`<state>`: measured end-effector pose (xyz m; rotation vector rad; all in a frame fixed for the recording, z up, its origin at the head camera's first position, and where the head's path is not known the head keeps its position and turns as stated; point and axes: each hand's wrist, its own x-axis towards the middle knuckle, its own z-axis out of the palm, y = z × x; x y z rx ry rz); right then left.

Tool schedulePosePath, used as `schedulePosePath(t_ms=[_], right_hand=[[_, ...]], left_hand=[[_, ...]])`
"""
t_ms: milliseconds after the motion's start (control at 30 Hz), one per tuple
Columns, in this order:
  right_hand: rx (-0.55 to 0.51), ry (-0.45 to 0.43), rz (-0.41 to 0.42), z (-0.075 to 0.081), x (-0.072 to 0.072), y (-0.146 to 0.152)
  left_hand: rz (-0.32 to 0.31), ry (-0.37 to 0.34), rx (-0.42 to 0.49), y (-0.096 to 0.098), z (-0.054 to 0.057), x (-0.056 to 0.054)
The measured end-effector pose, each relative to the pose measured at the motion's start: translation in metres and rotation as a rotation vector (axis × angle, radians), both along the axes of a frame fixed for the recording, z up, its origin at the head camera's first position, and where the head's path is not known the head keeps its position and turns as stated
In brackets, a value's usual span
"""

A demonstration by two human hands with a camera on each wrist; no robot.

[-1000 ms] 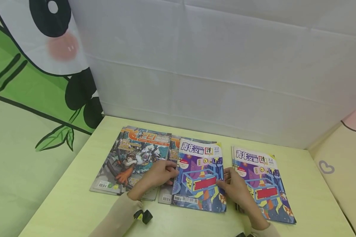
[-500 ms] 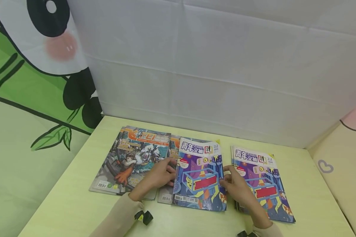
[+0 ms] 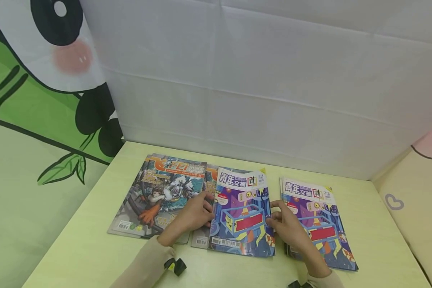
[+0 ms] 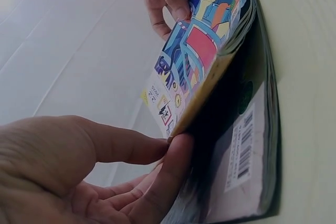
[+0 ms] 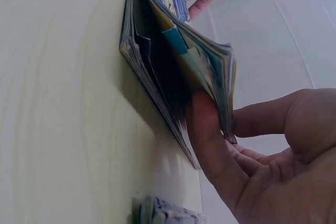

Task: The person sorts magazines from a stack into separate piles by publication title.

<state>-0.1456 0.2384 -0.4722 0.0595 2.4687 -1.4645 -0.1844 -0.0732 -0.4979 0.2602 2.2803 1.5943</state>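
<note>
A purple-and-blue magazine (image 3: 242, 214) is held by its two long sides above another magazine (image 3: 201, 241) that shows from under its left side. My left hand (image 3: 196, 212) pinches the spine edge; in the left wrist view, thumb and forefinger meet on its yellow spine, with a dark gap below. My right hand (image 3: 287, 227) grips the opposite edge; the right wrist view has the loose pages (image 5: 223, 87) between thumb and finger, raised off the magazines underneath.
Left of the hands lies a stack of grey-blue magazines (image 3: 158, 200) with orange titles. A stack of matching purple magazines (image 3: 322, 234) lies partly behind my right hand. The pale yellow table (image 3: 374, 240) ends at a white cloth backdrop (image 3: 259, 100).
My left hand has shifted slightly up and left along the spine. The right thumb has drawn back from the cover to its edge. The magazine stays nearly in place.
</note>
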Motion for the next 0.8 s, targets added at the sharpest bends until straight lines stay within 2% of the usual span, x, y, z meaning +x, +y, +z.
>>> schedulePosePath(t_ms=[300, 500, 667, 800], right_hand=[[-0.007, 0.006, 0.034, 0.003, -0.004, 0.009], [-0.063, -0.031, 0.040, 0.008, -0.005, 0.019], [-0.104, -0.042, 0.021, 0.013, -0.004, 0.028], [-0.111, -0.015, 0.010, 0.015, -0.003, 0.038]], left_hand=[[-0.008, 0.012, 0.046, 0.001, -0.002, 0.000], [-0.012, 0.024, 0.083, 0.005, -0.002, -0.003], [-0.011, 0.032, 0.134, 0.011, 0.001, -0.004], [-0.019, 0.039, 0.204, 0.019, 0.006, -0.006]])
